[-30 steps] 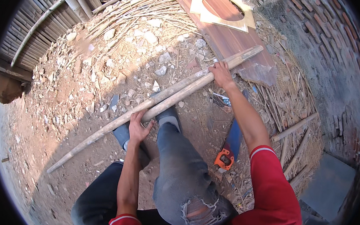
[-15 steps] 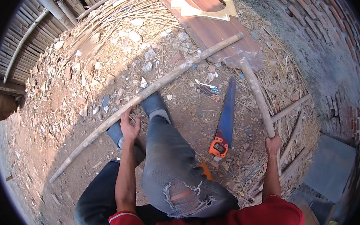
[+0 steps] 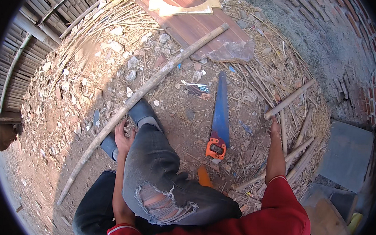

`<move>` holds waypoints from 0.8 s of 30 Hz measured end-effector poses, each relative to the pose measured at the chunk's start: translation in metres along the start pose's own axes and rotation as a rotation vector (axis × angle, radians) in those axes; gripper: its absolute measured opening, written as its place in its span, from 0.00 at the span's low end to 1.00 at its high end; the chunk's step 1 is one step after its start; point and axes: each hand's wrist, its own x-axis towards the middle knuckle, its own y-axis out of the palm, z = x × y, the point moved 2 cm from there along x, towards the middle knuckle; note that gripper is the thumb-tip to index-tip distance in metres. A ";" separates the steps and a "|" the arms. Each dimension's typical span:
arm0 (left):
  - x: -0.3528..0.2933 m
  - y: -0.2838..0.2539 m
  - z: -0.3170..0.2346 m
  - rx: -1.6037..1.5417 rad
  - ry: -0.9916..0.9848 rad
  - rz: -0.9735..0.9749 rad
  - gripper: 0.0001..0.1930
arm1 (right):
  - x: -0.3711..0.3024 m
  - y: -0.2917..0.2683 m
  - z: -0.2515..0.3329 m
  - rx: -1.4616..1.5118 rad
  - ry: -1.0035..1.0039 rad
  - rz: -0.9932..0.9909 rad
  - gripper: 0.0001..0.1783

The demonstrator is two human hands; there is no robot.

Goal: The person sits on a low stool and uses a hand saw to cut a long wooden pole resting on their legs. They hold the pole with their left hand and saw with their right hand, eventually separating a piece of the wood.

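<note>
A long wooden pole (image 3: 151, 81) lies slantwise across the ground in front of my boots. Close beside its near part is my left hand (image 3: 124, 137), fingers apart and holding nothing; whether a fingertip touches the pole is unclear. My right hand (image 3: 275, 129) reaches to the near end of a short round stick (image 3: 291, 99), its fingers mostly hidden by that end. Other cut sticks (image 3: 299, 167) lie just right of my right forearm. Between my hands, a handsaw (image 3: 222, 113) with an orange handle rests on the dirt, blade pointing away.
A reddish-brown wooden board (image 3: 193, 25) lies ahead, carrying a yellowish panel (image 3: 212, 6) with a round opening. Rubble and straw cover the ground. A brick wall (image 3: 350, 63) rises at right, near a grey sheet (image 3: 347, 155). A bamboo wall (image 3: 16, 66) stands at far left. Something orange (image 3: 204, 176) lies beside my knee.
My right hand has let go of the thick stick it held and moved to the short stick's end. The view has shifted right. My left hand stays by the long pole.
</note>
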 end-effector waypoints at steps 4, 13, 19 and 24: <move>0.010 -0.027 0.000 0.055 -0.021 -0.003 0.26 | -0.045 0.115 0.051 0.434 0.211 0.189 0.25; 0.036 -0.015 -0.024 -0.383 -0.254 0.162 0.25 | -0.292 0.119 0.174 1.431 0.004 0.587 0.11; 0.086 -0.021 -0.148 -0.737 -0.299 0.613 0.24 | -0.545 0.114 0.204 1.201 -0.091 1.157 0.15; 0.095 -0.043 -0.135 -0.405 -0.200 0.705 0.24 | -0.627 0.182 0.219 0.863 -0.055 1.587 0.17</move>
